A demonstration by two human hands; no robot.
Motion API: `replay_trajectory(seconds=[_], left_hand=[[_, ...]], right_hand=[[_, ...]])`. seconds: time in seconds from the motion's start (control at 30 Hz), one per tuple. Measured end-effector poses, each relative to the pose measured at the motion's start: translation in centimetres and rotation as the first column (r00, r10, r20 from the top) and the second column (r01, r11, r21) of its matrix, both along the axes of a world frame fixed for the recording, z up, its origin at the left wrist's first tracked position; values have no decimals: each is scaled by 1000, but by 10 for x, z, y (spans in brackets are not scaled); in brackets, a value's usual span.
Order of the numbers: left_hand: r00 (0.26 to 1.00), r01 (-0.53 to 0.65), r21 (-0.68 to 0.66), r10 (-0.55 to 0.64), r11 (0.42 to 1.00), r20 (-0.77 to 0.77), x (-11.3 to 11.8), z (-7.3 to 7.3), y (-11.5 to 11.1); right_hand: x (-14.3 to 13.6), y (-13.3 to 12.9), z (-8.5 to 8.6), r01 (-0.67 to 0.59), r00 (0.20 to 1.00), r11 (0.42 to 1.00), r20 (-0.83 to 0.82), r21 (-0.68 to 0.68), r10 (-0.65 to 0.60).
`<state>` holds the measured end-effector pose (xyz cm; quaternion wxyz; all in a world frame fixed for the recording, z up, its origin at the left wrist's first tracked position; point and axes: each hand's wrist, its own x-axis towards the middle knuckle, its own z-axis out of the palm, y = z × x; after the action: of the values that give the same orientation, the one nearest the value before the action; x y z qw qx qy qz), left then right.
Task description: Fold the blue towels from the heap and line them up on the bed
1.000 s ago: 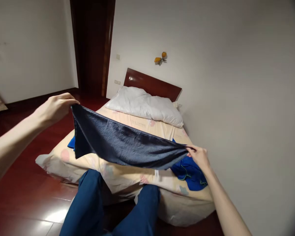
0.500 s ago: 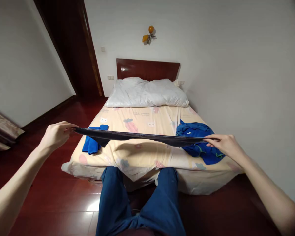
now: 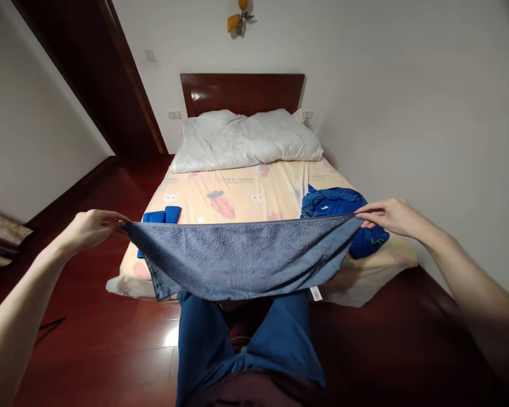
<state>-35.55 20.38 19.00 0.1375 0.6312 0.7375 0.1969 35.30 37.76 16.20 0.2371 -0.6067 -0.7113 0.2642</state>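
Note:
A grey-blue towel is stretched between my hands by its upper edge, its lower part hanging over the foot of the bed and my knees. My left hand pinches one top corner. Gripping the opposite corner is my right hand, fingers pressed together. A small white tag sticks out below the towel's bottom edge. Behind the left end lies a folded blue cloth, partly hidden by the towel. Near my right hand is a crumpled blue garment with green trim, also partly covered.
The bed has a pale, carrot-patterned sheet. A white quilt lies by the dark wooden headboard. My legs in blue trousers are at the bed's foot. A curtain hangs at the left.
The towel's face, seen nearly edge-on before, now hangs down broadly visible, and its white tag shows. Both hands keep their corners. The view has tipped downward.

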Motion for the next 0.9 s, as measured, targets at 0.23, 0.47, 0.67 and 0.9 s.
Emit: replay_trajectory(seconds=[0.23,0.47,0.67,0.9], left_hand=[[969,-143,166,172,976,-179,15,-8,31],[949,-165,376,251,912,-192,9,-12,38],[968,-194,59,201,979,-152,3,4,41],[966,-160,-174,117,972,-231,-12,15,61]], right_hand=[[-24,17,-7,110,993,985,-67,131,-102],[-13,14,-9,58,991,955,97,291,-90],[1,7,5,27,999,994,-20,102,-25],[26,22,6,45,999,993,-23,-112,-48]])
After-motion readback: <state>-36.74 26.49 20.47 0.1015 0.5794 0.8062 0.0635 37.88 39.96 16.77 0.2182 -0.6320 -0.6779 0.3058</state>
